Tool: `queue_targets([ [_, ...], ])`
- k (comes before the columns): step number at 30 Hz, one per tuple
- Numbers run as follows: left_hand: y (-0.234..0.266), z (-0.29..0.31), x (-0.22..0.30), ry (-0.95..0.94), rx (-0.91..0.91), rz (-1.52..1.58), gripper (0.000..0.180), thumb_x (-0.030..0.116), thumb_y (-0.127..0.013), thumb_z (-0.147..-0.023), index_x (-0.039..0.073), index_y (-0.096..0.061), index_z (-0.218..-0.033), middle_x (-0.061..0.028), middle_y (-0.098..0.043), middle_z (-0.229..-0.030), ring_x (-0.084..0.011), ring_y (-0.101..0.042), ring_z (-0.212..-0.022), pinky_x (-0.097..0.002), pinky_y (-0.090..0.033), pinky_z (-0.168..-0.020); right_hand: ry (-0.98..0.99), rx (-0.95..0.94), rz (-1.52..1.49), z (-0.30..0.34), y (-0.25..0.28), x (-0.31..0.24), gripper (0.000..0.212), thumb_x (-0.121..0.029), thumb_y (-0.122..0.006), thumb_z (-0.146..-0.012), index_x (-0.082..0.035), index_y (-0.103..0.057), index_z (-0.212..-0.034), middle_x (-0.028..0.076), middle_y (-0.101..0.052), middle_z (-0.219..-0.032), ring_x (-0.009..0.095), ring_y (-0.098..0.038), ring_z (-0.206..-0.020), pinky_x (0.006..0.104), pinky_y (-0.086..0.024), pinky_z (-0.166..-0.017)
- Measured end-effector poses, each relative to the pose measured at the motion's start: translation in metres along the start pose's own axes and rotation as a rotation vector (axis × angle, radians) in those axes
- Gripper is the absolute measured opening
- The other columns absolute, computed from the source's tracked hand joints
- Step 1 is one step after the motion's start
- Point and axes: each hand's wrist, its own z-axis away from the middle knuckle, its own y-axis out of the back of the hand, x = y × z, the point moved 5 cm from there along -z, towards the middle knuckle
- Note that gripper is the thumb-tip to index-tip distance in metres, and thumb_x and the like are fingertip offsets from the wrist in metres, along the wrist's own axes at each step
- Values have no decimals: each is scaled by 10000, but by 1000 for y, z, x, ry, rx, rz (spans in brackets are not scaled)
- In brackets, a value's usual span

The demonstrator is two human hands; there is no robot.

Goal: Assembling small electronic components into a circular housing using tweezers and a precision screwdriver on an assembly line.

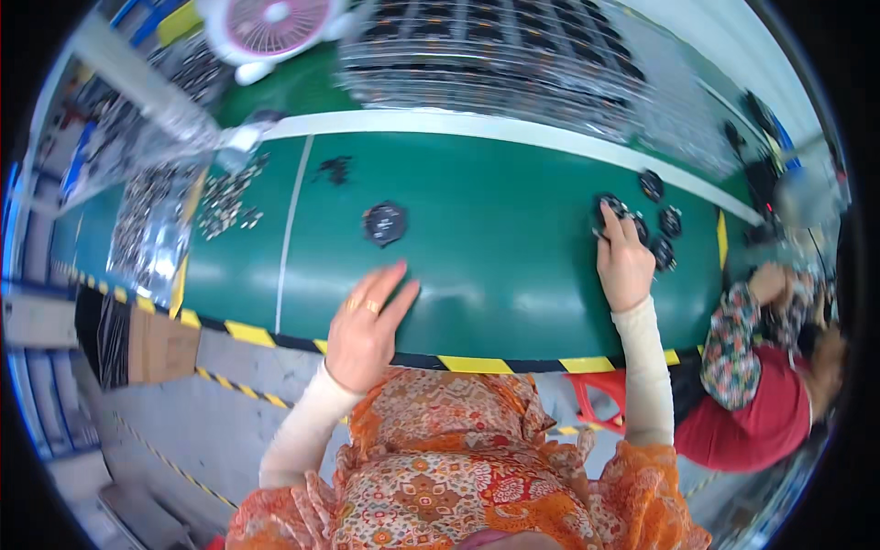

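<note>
My left hand (363, 330) hovers low over the green work surface, fingers stretched out and apart, with nothing in it. Just beyond its fingertips lies a single round black part (384, 223) with small pale details on top. On the right, my right hand (627, 261) reaches forward with its fingers closed on another round black part (609, 203), partly hidden beneath them. Several similar parts lie close around that hand, including one black disc (651, 185) farther back, one (671, 222) to the right and one (661, 253) beside the knuckles.
Small black pieces (335, 170) and a scatter of small metallic pieces (229, 203) lie on the left, beside a clear plastic bag (147, 229). Stacked clear trays (495, 55) and a pink-and-white fan (277, 23) stand at the back. Another person (756, 385) works at the right.
</note>
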Motion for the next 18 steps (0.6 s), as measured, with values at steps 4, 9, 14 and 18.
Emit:
queue_targets([
  [4,-11,-23,-33,29,14,-136,498,87,-705,-788,-57,-588,-1250,-220,-612,-1259,-376,-550,-1233,-440,-442,-1051,234,-112,-285,-10,-15,-61,468,1,-644,-804,-101,-622,-1261,83,-617,-911,260,-660,-719,371,-532,-599],
  [9,-32,-28,-27,-49,-53,-98,516,126,-721,-787,-79,-575,-1237,-240,-597,-1279,-378,-546,-1244,-436,-421,-1080,582,-43,-432,-34,-20,-152,447,-37,-691,-801,-111,-632,-1238,69,-621,-1015,240,-668,-755,354,-539,-609],
  [14,33,-22,-63,141,192,-224,300,40,-688,-781,-21,-647,-1072,-165,-642,-1092,-358,-593,-1026,-453,-461,-919,689,-73,-509,-49,-41,-174,355,-164,-756,-804,-91,-660,-1138,92,-608,-1124,256,-672,-843,360,-544,-617],
  [18,56,8,-144,423,210,-659,305,73,-673,-826,7,-653,-1123,-145,-638,-1122,-332,-589,-1028,-430,-445,-928,611,-93,-519,-46,-45,-160,323,-169,-765,-795,-85,-677,-1095,100,-604,-1139,273,-676,-850,367,-549,-629],
])
